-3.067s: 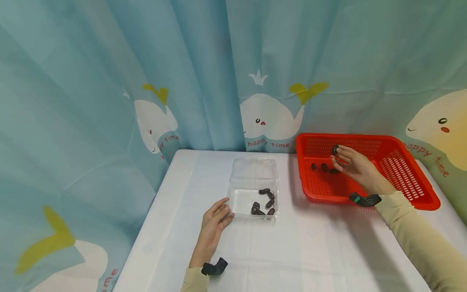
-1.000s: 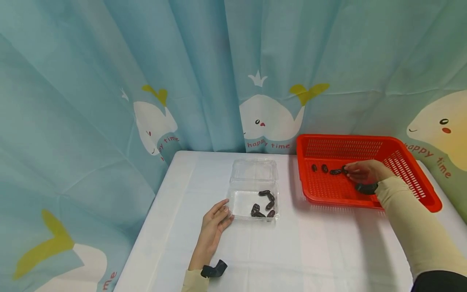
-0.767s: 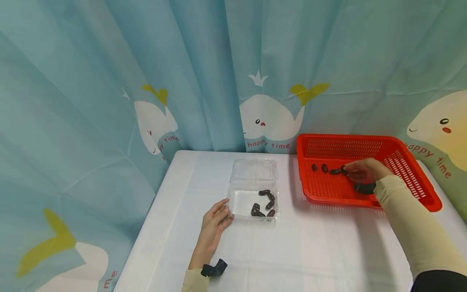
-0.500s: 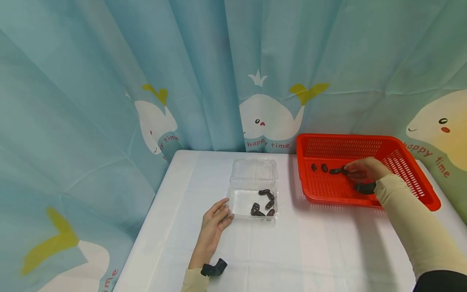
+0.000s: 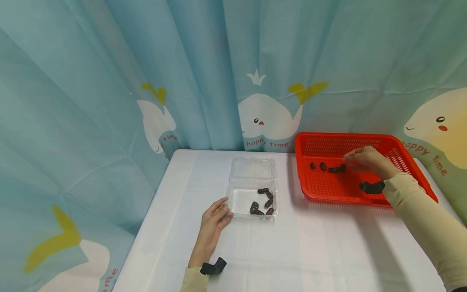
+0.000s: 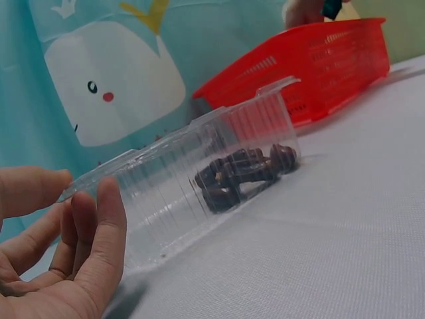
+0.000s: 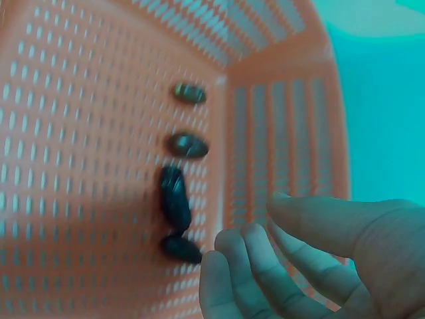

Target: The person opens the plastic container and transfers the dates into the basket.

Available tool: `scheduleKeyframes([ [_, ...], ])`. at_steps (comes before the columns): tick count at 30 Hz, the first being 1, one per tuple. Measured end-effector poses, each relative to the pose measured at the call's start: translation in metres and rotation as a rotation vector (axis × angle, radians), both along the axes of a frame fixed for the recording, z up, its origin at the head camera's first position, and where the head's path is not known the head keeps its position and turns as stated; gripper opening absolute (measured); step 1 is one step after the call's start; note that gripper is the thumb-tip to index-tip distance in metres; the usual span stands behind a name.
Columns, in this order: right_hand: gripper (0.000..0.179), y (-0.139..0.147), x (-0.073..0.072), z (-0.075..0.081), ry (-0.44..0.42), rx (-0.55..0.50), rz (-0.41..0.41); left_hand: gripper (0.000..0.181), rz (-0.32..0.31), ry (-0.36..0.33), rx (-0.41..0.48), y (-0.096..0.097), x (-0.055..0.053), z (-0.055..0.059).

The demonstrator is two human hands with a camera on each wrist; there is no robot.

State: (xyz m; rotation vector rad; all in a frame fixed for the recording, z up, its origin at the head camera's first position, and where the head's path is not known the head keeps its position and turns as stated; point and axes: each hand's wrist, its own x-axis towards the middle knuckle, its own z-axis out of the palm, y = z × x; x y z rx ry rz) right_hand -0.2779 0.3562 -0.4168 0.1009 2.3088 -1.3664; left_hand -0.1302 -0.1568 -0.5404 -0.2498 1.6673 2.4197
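Note:
My left hand [image 5: 211,227] pinches the left rim of an open clear plastic box [image 6: 149,206], its lid [image 5: 253,168] folded back on the table. Several dark brown dates [image 6: 239,176] lie in the right part of that box. Over the red basket [image 5: 304,186], my right hand [image 5: 370,160] hovers with loosely bent fingers and nothing between them. Below and left of its fingertips, several dates sit in a row on the basket floor. The rightmost date [image 5: 343,167] touches its neighbour [image 7: 175,199]; the other two dates lie apart.
A white cloth [image 5: 284,251] covers the table. The basket stands at the table's back right, and a gap separates it from the plastic box. Behind the table hangs a blue curtain [image 5: 204,81] with whale prints.
My right hand carried a date down to the right end of the basket row, let it go there and has lifted slightly away. My left hand stays at the box.

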Motion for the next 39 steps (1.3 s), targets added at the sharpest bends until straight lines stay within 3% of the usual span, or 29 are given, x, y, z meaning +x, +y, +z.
scheduleKeyframes([
  [6, 0.044, -0.027, 0.001, 0.013, 0.055, 0.083, 0.023, 0.051, 0.0, 0.006, 0.002, 0.0, 0.0, 0.0],
  [10, 0.042, -0.046, 0.003, 0.022, 0.084, 0.099, 0.027, 0.053, -0.013, 0.024, -0.002, -0.001, 0.001, 0.0],
  [15, 0.043, -0.068, 0.009, 0.028, 0.139, 0.131, 0.111, 0.054, -0.021, 0.032, -0.002, -0.002, 0.002, -0.001],
  [22, 0.038, -0.097, 0.016, 0.034, 0.172, 0.026, 0.179, 0.052, -0.016, 0.024, 0.011, -0.002, 0.002, -0.001],
  [27, 0.033, -0.118, 0.02, 0.034, 0.242, -0.002, 0.293, 0.052, -0.013, 0.017, 0.006, -0.002, 0.002, -0.001],
  [31, 0.027, -0.136, 0.023, 0.033, 0.345, 0.015, 0.425, 0.05, -0.004, 0.001, 0.015, -0.002, 0.002, 0.0],
  [39, 0.026, -0.171, 0.034, 0.02, 0.519, 0.165, 0.605, 0.051, -0.012, 0.022, 0.018, -0.001, 0.001, -0.001],
])
